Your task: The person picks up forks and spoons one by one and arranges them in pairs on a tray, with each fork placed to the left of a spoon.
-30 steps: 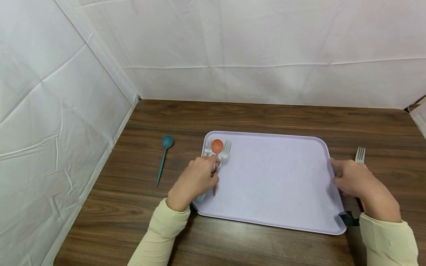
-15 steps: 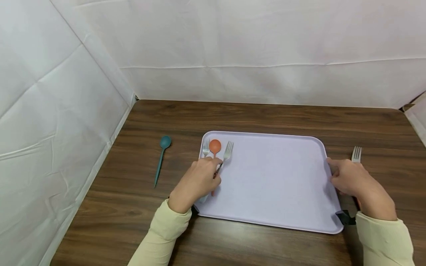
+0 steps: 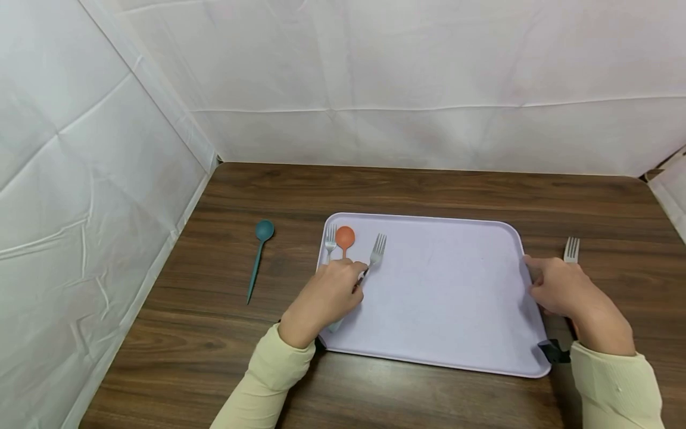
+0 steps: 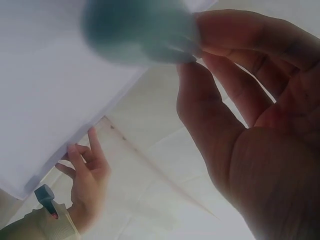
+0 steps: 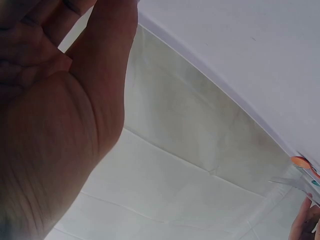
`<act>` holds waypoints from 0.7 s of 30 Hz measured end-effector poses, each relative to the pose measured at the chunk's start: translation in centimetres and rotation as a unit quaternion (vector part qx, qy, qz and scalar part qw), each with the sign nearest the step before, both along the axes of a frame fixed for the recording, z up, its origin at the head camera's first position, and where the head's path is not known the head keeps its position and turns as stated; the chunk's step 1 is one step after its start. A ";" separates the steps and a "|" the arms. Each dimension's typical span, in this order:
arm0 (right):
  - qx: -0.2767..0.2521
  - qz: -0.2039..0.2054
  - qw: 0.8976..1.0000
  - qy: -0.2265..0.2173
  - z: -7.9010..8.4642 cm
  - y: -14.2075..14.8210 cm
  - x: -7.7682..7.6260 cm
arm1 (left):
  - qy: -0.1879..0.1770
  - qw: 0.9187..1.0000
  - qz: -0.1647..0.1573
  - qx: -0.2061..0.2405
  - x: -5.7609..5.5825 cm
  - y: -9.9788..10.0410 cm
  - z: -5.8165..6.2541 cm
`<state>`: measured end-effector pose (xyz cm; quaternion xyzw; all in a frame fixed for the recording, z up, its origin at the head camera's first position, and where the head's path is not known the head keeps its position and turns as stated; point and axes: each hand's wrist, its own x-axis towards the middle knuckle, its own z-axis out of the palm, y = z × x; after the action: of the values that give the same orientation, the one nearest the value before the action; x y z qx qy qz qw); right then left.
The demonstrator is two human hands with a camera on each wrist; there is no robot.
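Observation:
My left hand point(image 3: 329, 292) pinches a fork point(image 3: 377, 249) between thumb and fingers, over the left part of the pale lilac tray point(image 3: 439, 298). Its silver tines point away and to the right; in the left wrist view a blurred teal handle end point(image 4: 140, 30) shows by the fingertips. Left of it on the tray lie another fork point(image 3: 330, 237) and an orange spoon point(image 3: 345, 236), their handles mostly covered by the hand. My right hand point(image 3: 563, 292) holds the tray's right rim, with the thumb up against the edge in the right wrist view.
A teal spoon point(image 3: 260, 256) lies on the brown wooden table point(image 3: 257, 185) left of the tray. Another fork point(image 3: 571, 250) lies right of the tray, partly under the right hand. White cloth walls point(image 3: 418, 83) stand behind and at the left.
My left hand has shifted slightly right with the pinched fork, whose tines have moved away from the orange spoon and lean further right. The right hand stays at the tray's rim.

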<state>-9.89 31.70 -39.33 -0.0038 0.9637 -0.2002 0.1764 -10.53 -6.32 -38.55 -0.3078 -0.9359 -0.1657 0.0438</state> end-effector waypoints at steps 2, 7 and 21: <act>0.001 0.001 1.000 -0.001 0.0 0.0 0.0 | 0.002 1.000 -0.001 -0.004 0.1 0.2 0.0; 0.003 0.004 1.000 0.002 0.0 0.0 0.0 | 0.008 1.000 -0.005 0.000 0.2 0.6 -0.1; -0.007 0.001 1.000 0.011 0.1 -0.1 0.2 | -0.004 1.000 -0.001 -0.014 0.2 2.4 0.1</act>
<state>-9.74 31.56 -39.25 -0.0083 0.9642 -0.2066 0.1659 -10.30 -3.88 -38.41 -0.3088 -0.9379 -0.1536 0.0358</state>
